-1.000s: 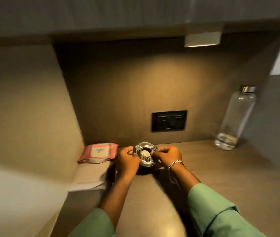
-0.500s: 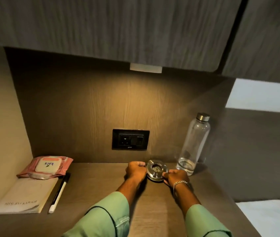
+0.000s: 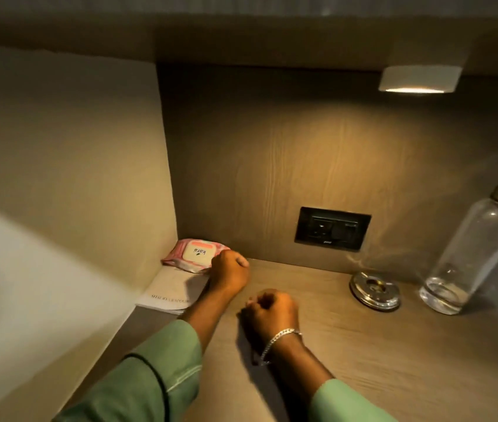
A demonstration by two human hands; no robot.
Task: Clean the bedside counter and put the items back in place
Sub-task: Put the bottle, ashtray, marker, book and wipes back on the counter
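On the wooden bedside counter point(image 3: 363, 360) a round glass ashtray point(image 3: 374, 290) rests at the back right, next to a clear bottle point(image 3: 472, 254) with a metal cap. My left hand point(image 3: 229, 272) is curled into a fist at the back left, touching the edge of a pink wipes pack point(image 3: 194, 254) and a white booklet point(image 3: 171, 289). Nothing shows inside its fingers. My right hand point(image 3: 272, 312), with a silver bracelet on the wrist, lies loosely closed on the counter's middle with nothing in it. Both hands are well apart from the ashtray.
A black wall socket point(image 3: 332, 228) sits on the back panel above the counter. A small lamp point(image 3: 418, 80) shines from under the overhead cabinet. A beige side wall closes off the left.
Both hands have let go of the ashtray, which now stands by the bottle. The hands moved left; my left hand reached the wipes pack and booklet. The pen seen earlier is now hidden.
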